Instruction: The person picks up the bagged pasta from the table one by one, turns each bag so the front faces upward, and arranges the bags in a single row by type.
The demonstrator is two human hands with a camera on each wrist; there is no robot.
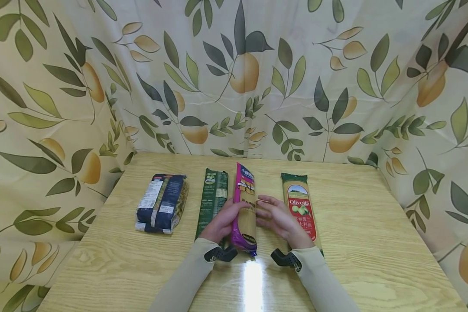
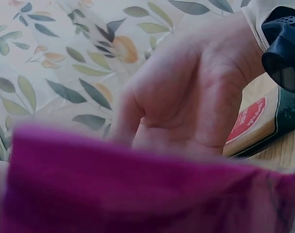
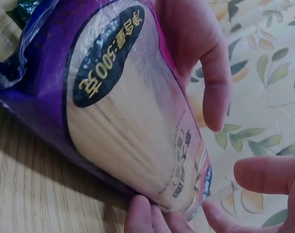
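A purple bag of dry noodles point(image 1: 246, 223) stands tilted between the two hands, its lower end close to the table. My left hand point(image 1: 223, 221) grips it from the left, with the thumb over its front. On the other side, my right hand point(image 1: 280, 220) has its fingers loosely bent and fingertips right at the bag's edge. The right wrist view shows the bag point(image 3: 123, 111) near, with right-hand fingertips point(image 3: 140, 213) along its lower side. In the left wrist view, the bag's purple back point(image 2: 113, 189) hides part of the right hand point(image 2: 186, 92).
Left of the hands lies a green spaghetti packet point(image 1: 212, 195), partly under the left hand. Farther left sits a dark blue pasta bag point(image 1: 165, 199). A red-labelled Olivoila pasta packet point(image 1: 296, 190) lies at the right, partly behind the right hand. A patterned curtain point(image 1: 226, 108) encloses the wooden table point(image 1: 359, 242).
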